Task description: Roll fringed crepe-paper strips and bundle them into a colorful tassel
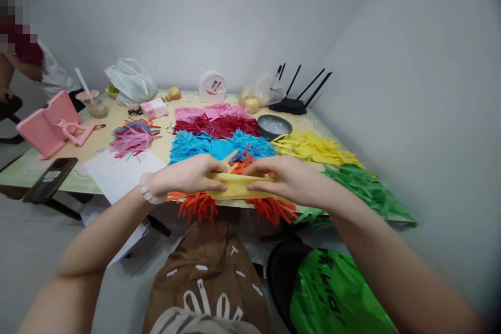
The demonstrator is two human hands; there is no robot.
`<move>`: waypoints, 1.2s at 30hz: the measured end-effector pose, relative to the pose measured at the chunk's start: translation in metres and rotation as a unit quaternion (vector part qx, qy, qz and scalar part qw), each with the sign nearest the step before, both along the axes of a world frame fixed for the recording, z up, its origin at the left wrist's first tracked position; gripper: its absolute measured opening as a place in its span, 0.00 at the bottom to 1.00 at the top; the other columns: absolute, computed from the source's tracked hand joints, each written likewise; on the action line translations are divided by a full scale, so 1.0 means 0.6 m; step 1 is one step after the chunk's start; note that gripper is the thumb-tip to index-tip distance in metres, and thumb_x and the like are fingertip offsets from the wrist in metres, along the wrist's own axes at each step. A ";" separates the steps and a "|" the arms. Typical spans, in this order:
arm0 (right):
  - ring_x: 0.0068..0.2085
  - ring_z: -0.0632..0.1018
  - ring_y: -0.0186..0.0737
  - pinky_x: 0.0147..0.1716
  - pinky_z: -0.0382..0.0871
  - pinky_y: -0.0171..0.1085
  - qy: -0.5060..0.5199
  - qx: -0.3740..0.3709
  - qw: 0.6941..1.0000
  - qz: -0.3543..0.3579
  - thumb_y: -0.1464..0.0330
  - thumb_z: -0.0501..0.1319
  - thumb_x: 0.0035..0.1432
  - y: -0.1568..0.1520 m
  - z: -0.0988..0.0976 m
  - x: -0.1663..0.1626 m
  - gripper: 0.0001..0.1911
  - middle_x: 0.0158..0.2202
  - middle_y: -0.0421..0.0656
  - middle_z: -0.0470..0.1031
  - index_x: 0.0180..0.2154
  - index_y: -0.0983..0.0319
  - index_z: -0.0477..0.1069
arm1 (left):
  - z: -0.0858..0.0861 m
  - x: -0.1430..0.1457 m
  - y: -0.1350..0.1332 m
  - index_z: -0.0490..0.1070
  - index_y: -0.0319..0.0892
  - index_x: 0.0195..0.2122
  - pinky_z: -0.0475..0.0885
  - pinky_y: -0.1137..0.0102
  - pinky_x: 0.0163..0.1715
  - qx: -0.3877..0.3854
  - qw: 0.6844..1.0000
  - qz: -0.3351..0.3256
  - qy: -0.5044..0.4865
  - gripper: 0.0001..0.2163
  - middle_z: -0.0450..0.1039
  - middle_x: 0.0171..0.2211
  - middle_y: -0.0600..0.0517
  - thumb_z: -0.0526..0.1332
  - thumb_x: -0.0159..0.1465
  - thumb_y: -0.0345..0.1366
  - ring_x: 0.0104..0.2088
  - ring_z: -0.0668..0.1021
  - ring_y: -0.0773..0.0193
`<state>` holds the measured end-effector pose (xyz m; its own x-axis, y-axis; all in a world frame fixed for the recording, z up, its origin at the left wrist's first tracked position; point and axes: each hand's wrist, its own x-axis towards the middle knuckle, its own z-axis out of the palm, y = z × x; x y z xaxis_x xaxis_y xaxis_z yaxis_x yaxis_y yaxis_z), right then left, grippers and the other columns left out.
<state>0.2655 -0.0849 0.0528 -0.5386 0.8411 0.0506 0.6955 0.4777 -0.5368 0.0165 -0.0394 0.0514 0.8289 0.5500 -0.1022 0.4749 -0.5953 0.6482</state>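
Note:
Between both hands, at the table's front edge, is a strip of yellow paper [235, 187]. My left hand [193, 175] pinches its left part, thumb and fingers closed on it. On the other side my right hand [277, 178] grips the strip the same way. Orange fringed paper [198, 206] lies just under the hands and hangs over the edge. Beyond it are fringed bundles in blue [190, 145], dark red [219, 126] and pink [213, 111]. Yellow fringe [317, 148] and green fringe [364, 188] lie to the right.
A dark bowl [274, 124] and a black router [291, 106] stand at the back. On the left are a pink tablet stand [58, 122], a drink cup [96, 104], a phone [50, 178], white paper [111, 172] and a mixed-colour tassel [133, 138]. A person [47, 68] is at far left.

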 end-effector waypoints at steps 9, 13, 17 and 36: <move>0.29 0.73 0.38 0.29 0.64 0.33 0.189 -0.015 0.978 -0.085 0.61 0.61 0.59 -0.016 -0.040 -0.015 0.10 0.28 0.40 0.74 0.30 0.61 0.72 | -0.033 -0.027 -0.006 0.66 0.39 0.23 0.56 0.75 0.22 -0.074 0.984 0.134 -0.088 0.19 0.60 0.21 0.57 0.60 0.63 0.49 0.23 0.62 0.71; 0.24 0.71 0.36 0.23 0.64 0.32 0.272 -0.068 0.950 -0.140 0.60 0.62 0.58 -0.027 -0.059 -0.016 0.11 0.27 0.39 0.72 0.31 0.61 0.71 | -0.058 -0.022 -0.020 0.67 0.39 0.24 0.60 0.75 0.25 -0.070 0.963 0.194 -0.175 0.15 0.63 0.22 0.57 0.62 0.61 0.44 0.24 0.65 0.70; 0.25 0.72 0.36 0.25 0.62 0.32 0.256 -0.036 0.955 -0.146 0.62 0.63 0.57 -0.028 -0.071 -0.014 0.11 0.24 0.39 0.73 0.28 0.62 0.73 | -0.065 -0.020 -0.025 0.72 0.39 0.27 0.63 0.75 0.28 -0.044 0.958 0.220 -0.180 0.11 0.70 0.26 0.55 0.65 0.58 0.42 0.28 0.69 0.68; 0.24 0.69 0.35 0.23 0.59 0.32 0.227 -0.042 0.964 -0.130 0.62 0.65 0.57 -0.027 -0.079 -0.012 0.12 0.23 0.39 0.71 0.26 0.62 0.71 | -0.076 -0.014 -0.033 0.73 0.40 0.41 0.66 0.73 0.37 -0.007 0.973 0.166 -0.158 0.13 0.76 0.38 0.52 0.65 0.61 0.44 0.36 0.75 0.64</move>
